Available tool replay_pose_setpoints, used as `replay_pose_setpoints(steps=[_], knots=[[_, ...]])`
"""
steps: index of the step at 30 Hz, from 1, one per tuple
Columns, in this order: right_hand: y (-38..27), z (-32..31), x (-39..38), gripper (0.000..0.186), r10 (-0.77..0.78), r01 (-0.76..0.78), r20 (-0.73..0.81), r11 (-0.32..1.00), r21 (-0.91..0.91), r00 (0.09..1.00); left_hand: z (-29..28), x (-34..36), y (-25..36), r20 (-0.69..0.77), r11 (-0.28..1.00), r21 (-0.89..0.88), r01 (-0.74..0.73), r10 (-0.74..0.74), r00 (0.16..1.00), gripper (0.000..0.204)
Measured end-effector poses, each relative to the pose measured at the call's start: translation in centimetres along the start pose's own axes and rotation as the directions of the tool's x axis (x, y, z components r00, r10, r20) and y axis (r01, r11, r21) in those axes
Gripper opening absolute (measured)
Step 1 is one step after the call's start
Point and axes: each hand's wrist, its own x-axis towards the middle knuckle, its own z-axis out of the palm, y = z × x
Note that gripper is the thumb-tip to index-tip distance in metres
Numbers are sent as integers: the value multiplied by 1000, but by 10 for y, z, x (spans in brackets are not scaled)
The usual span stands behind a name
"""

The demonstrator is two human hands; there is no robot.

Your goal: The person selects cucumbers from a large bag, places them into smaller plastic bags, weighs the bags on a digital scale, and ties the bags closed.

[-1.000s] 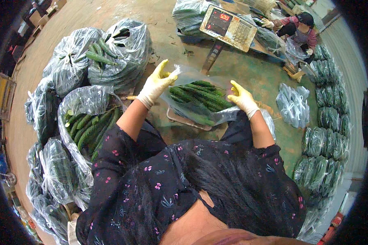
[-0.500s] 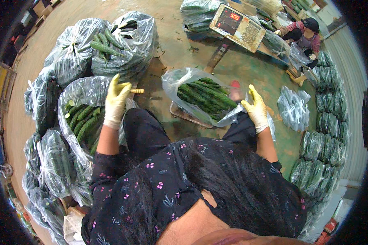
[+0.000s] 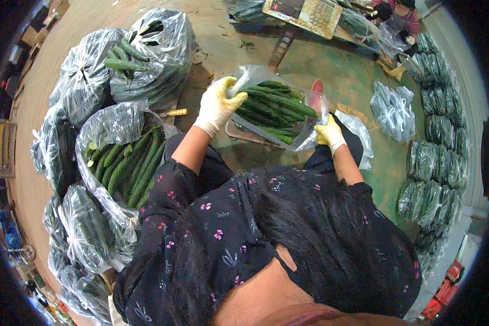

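A clear plastic bag (image 3: 254, 74) full of dark green cucumbers (image 3: 277, 106) lies in front of me on a low scale platform (image 3: 238, 132), mouth open. Its left edge is in my left hand (image 3: 217, 106), with thumb and fingers closed around the gathered plastic. My right hand (image 3: 330, 133) pinches the bag's opposite edge. Both hands wear thin pale-yellow gloves. At my left a large open bag (image 3: 106, 120) holds more cucumbers (image 3: 130, 163). A wooden handle (image 3: 174, 113) sticks out beside it.
The scale's head (image 3: 309, 13) stands on a post ahead. Tied bags (image 3: 87, 65) crowd the left, with loose cucumbers (image 3: 124, 57) on one. Empty bags (image 3: 392, 111) lie on the floor at right, before rows of packed cucumbers (image 3: 437, 130). Another person (image 3: 399, 24) sits far right.
My left hand has moved right from above the large open bag and taken hold of the small bag's edge. My right hand has lowered slightly and closed on the other edge.
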Motion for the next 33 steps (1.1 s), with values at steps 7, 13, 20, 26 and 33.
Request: replay_pose_setpoints(steps=[7, 13, 20, 26, 33], knots=[[-60, 2, -43, 46, -378, 128, 60, 454, 882, 924, -9, 13, 22, 348, 722, -474, 503, -372, 861, 44], [-184, -75, 7, 36, -358, 129, 112, 586, 800, 927, -48, 116, 46, 283, 491, -778, 393, -285, 916, 44], [-136, -58, -14, 47, -434, 345, 185, 861, 374, 882, -28, 54, 41, 403, 717, -554, 423, -214, 890, 45], [-128, -55, -4, 43, -573, 438, 109, 722, 535, 812, -11, 48, 62, 260, 709, -629, 320, -196, 946, 45], [-151, -49, -32, 48, -605, 472, 149, 732, 491, 782, -4, 52, 83, 267, 598, -738, 312, -166, 949, 44]])
